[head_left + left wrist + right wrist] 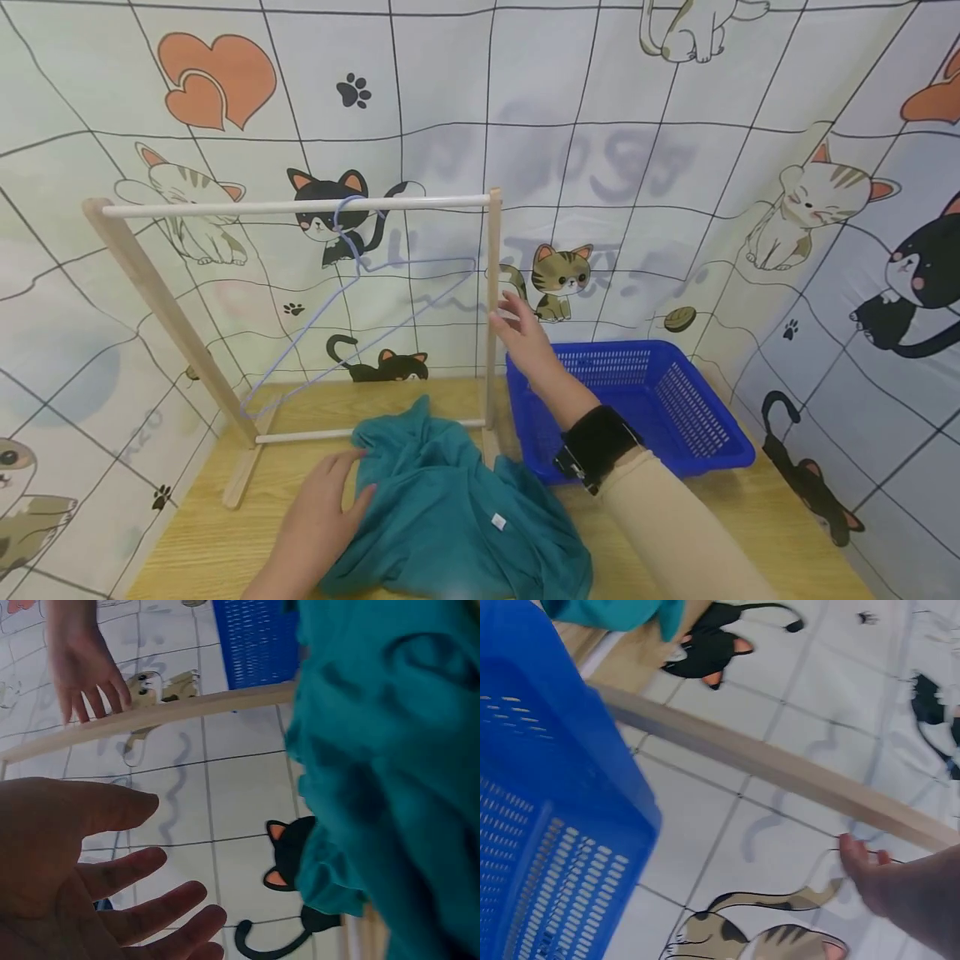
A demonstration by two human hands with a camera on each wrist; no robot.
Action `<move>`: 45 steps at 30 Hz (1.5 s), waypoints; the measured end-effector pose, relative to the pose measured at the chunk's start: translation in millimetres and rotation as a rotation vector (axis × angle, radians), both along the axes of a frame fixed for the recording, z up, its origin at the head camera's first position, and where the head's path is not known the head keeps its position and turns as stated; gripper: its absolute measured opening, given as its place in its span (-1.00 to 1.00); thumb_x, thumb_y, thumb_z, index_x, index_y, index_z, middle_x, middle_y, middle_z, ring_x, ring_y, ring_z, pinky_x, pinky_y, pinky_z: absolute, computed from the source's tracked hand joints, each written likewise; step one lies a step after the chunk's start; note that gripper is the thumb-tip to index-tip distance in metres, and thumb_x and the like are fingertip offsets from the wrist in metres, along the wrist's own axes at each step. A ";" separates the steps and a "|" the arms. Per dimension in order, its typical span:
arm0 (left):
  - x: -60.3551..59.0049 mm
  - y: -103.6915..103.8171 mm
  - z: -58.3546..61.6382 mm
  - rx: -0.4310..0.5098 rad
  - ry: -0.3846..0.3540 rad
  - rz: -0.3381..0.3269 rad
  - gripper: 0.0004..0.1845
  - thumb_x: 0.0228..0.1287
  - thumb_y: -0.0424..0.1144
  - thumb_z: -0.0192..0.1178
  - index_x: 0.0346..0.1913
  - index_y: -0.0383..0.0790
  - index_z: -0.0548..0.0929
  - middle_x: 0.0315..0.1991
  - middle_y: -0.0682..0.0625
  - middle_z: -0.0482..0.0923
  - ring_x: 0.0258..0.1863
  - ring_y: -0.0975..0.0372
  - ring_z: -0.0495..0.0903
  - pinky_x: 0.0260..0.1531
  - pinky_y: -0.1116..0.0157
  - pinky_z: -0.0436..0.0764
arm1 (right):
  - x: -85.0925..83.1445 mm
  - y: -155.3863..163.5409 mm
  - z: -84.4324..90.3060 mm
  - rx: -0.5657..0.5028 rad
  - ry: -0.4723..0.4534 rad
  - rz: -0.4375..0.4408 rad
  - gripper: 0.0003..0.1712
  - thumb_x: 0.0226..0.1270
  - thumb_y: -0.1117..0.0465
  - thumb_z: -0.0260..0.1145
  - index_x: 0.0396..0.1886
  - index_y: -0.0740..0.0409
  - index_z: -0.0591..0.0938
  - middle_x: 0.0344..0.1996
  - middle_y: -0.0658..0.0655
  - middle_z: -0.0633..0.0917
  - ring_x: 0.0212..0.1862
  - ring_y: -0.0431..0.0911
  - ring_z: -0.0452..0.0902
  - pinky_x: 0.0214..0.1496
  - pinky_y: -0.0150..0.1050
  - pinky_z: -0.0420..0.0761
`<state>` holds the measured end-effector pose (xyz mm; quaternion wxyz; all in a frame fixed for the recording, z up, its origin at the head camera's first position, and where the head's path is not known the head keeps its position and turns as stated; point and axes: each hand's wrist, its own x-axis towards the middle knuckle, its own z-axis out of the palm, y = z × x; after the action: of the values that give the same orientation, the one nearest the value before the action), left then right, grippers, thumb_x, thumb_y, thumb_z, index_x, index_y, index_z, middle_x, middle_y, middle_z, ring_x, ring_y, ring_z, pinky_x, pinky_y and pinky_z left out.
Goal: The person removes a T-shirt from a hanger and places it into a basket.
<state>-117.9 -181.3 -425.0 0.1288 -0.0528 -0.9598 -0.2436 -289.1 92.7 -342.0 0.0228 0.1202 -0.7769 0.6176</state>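
Note:
A teal garment (450, 508) with a small white tag lies bunched on the wooden table, partly over the rack's lower bar. My left hand (322, 508) is at its left edge, fingers spread and relaxed; whether they touch the cloth I cannot tell. In the left wrist view that hand (127, 877) holds nothing. My right hand (525, 337) is by the right post (492, 333) of a small wooden rack, fingers loosely extended and gripping nothing. From the rack's top bar (262, 207) hangs a light purple wire hanger (300, 333), with no clothing on it.
A blue plastic basket (637, 458) with slotted sides stands right of the rack, under my right forearm. Behind the table (187, 533) hangs a white gridded sheet (450, 75) printed with cats. A black band (600, 446) is strapped round my right wrist.

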 end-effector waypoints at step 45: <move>-1.9 20.0 -82.4 -0.036 -0.485 0.099 -0.05 0.10 -0.07 0.36 0.48 -0.10 0.05 0.44 -0.41 -0.15 0.16 -0.41 0.26 -0.27 -0.42 0.40 | 152.7 50.3 -170.4 0.840 -0.255 0.158 -0.03 0.00 0.14 0.50 0.37 0.26 0.23 0.24 0.47 0.32 0.24 0.45 0.18 0.11 0.37 0.34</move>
<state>-119.8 -161.4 -507.4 -0.0944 0.0518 -0.9683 -0.2256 -136.4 143.1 -512.4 -0.1712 0.1007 -0.9455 0.2580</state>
